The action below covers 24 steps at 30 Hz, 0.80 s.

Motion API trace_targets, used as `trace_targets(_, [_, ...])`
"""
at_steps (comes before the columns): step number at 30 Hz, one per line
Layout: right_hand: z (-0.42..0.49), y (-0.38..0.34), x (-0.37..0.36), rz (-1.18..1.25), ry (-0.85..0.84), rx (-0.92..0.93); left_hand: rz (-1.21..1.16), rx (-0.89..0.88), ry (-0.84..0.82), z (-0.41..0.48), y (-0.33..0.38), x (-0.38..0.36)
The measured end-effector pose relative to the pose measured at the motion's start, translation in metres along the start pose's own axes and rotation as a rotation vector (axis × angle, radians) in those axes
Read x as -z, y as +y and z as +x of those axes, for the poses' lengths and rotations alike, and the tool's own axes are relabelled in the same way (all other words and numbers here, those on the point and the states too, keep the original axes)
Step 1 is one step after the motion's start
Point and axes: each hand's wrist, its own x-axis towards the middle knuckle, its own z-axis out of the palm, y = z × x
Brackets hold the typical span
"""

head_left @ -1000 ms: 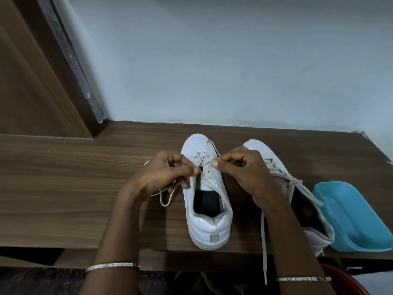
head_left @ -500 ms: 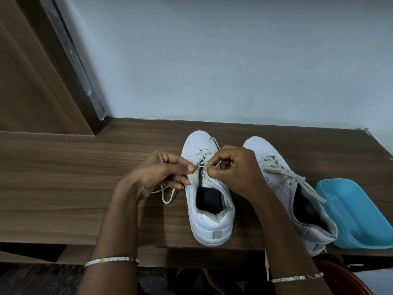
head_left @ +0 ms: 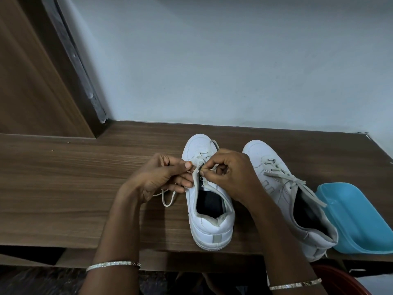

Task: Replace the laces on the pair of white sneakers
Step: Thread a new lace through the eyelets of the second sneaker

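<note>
Head cam: left sneaker point(head_left: 209, 226) and right sneaker point(head_left: 274, 179) are sat at the table's point(head_left: 63, 188) near edge, blue tray point(head_left: 359, 220) just beside. Further up, the left one's lace point(head_left: 166, 205) is pinched by left hand point(head_left: 159, 177) and right hand point(head_left: 231, 175), fingers curled.

Two bare forearms in shot, and each wears one thin bangle. Well back from the left grip point(head_left: 159, 177), up the forearm, sits the left bangle point(head_left: 112, 265): slim, silvery, a grainy sparkle all along it, with a darker brownish stretch at one end. Just as far behind the right grip point(head_left: 231, 177) is the right bangle point(head_left: 295, 285), the same narrow glittering band, tinted pale gold towards one end. A short, plain thumbnail shows on the left grip.
</note>
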Motion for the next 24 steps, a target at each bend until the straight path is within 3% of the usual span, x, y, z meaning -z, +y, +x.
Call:
trace_targets(13, [0.000,0.003,-0.001,0.044,0.054,-0.041,0.245,-0.151,0.005,0.005,0.000,0.004])
trace_targets(15, [0.001,0.004,-0.001,0.030,0.055,-0.036,0.166,-0.165,0.059,0.001,-0.001,0.008])
trace_targets(24, [0.000,0.007,-0.004,-0.022,0.058,-0.090,-0.608,-0.270,0.217,0.004,0.009,0.012])
